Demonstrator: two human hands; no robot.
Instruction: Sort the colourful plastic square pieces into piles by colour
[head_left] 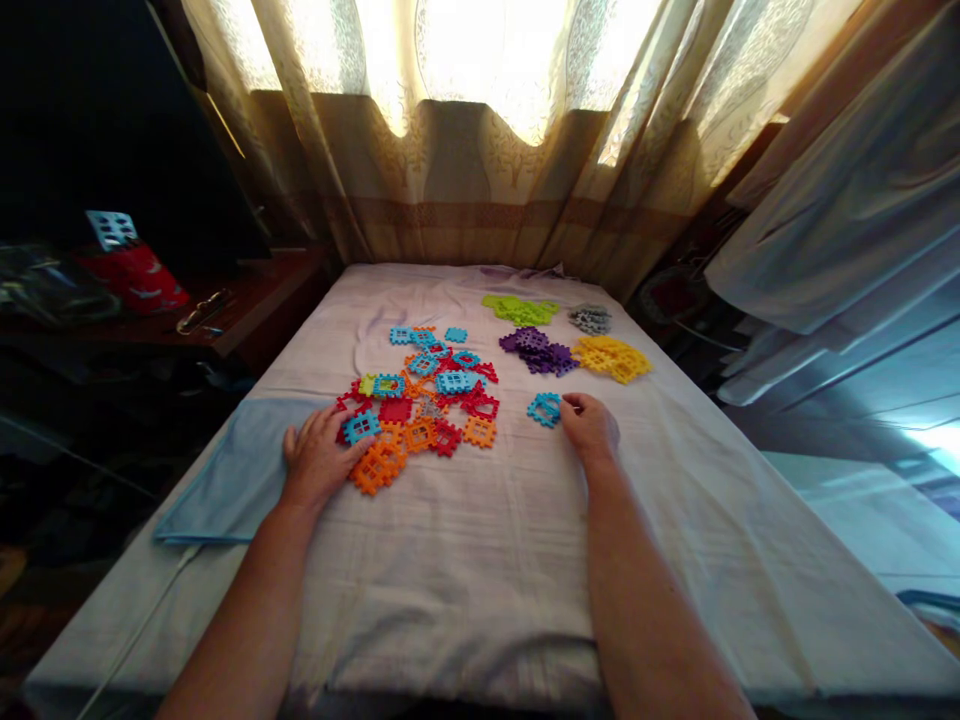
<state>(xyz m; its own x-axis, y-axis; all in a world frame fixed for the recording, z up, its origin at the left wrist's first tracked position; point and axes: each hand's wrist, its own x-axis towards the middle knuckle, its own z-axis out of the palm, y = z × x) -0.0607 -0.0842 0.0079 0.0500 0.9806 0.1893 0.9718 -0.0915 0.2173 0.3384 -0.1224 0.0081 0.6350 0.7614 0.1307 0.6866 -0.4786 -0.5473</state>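
My right hand (592,426) has its fingers drawn together at the right edge of a blue toothed building tile (544,408), low over the sheet. My left hand (321,455) rests at the left side of a mixed heap, fingers apart. Its thumb and forefinger lie around a blue window tile (361,427); whether they press on it I cannot tell. In the heap are orange tiles (379,466), red tiles (448,438) and more blue tiles (457,382), partly overlapping.
Beyond my right hand lie sorted piles: purple tiles (538,351), yellow tiles (611,357), lime green tiles (519,309) and grey tiles (590,319). A folded light blue cloth (225,480) and a white cable (142,625) are at the left. Curtains (465,170) hang behind the bed sheet (465,580).
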